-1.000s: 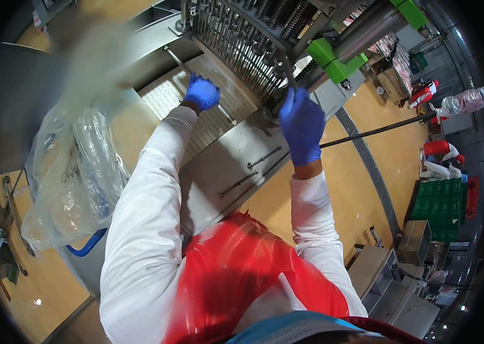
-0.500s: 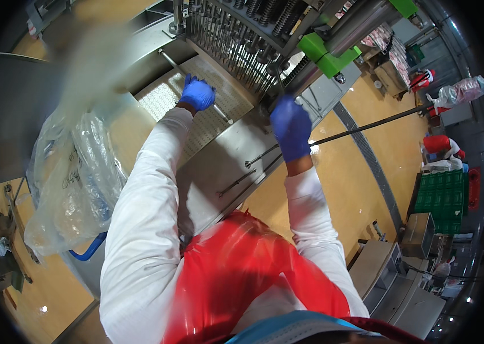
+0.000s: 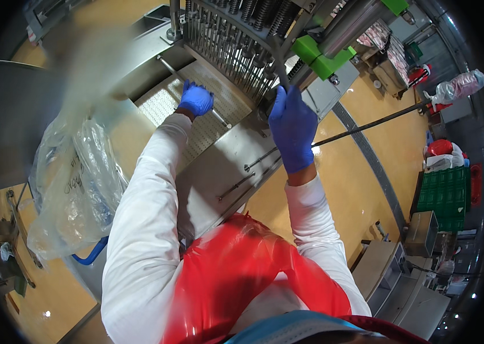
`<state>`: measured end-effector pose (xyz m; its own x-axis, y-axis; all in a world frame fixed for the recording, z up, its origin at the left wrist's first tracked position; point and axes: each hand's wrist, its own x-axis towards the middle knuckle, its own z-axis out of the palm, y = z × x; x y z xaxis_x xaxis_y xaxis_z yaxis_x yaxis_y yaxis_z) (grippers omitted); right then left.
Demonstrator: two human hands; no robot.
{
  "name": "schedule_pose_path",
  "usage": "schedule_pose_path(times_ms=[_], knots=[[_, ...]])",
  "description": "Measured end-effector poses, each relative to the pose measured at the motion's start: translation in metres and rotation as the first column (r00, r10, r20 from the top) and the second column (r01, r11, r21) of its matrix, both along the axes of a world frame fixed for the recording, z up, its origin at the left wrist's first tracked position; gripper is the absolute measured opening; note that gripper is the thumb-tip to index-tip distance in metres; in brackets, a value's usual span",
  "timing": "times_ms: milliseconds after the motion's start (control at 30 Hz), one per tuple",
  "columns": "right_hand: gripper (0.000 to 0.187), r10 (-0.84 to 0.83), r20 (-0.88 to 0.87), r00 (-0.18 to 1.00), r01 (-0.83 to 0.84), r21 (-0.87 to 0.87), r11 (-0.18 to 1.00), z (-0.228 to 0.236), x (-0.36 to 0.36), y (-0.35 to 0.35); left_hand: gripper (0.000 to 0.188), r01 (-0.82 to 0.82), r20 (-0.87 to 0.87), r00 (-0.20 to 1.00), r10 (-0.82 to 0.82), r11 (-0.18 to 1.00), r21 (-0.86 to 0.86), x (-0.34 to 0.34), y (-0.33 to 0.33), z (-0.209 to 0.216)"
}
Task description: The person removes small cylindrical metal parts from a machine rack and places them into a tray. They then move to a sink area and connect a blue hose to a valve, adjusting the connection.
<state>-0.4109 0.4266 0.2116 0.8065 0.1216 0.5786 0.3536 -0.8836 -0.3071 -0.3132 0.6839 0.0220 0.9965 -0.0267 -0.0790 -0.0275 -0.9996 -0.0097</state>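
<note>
My left hand point(image 3: 196, 99), in a blue glove, is closed round a thin metal rod point(image 3: 220, 117). The rod lies slantwise over a perforated metal plate point(image 3: 196, 137) in the machine bed. Above the plate stands the machine's head, with rows of needle-like pins point(image 3: 225, 57) and coil springs point(image 3: 279, 23). My right hand point(image 3: 293, 129), also blue-gloved, is raised beside the pins at the machine's right side. Its fingers are curled at a blurred grey metal bar point(image 3: 280, 67) that rises from them toward the head; the bar's far end is hard to make out.
Loose metal rods point(image 3: 236, 186) lie on the steel ledge nearest me. A clear plastic bag point(image 3: 76, 183) hangs at left. Green clamps point(image 3: 322, 57) hold a thick cylinder on the right. Beyond, a dark pole point(image 3: 374, 123) crosses above the floor near a green crate point(image 3: 441, 198).
My right hand has turned a little, and its thumb now points upward along the grey bar. My left hand stays on the rod, almost unmoved.
</note>
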Motion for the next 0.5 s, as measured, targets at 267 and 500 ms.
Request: schedule_pose_path(times_ms=[267,500], knots=[[0.019,0.041,-0.166,0.985,-0.033,0.047,0.998,-0.053,0.009,-0.021,0.05,-0.039,0.048,0.998,0.05,0.977,-0.21,-0.007,-0.01,0.005],[0.03,0.427,0.057,0.902,-0.407,0.438,0.802,-0.116,0.001,-0.001,0.042,0.37,0.357,0.929,-0.099,0.207,-0.905,-0.049,-0.126,0.075]])
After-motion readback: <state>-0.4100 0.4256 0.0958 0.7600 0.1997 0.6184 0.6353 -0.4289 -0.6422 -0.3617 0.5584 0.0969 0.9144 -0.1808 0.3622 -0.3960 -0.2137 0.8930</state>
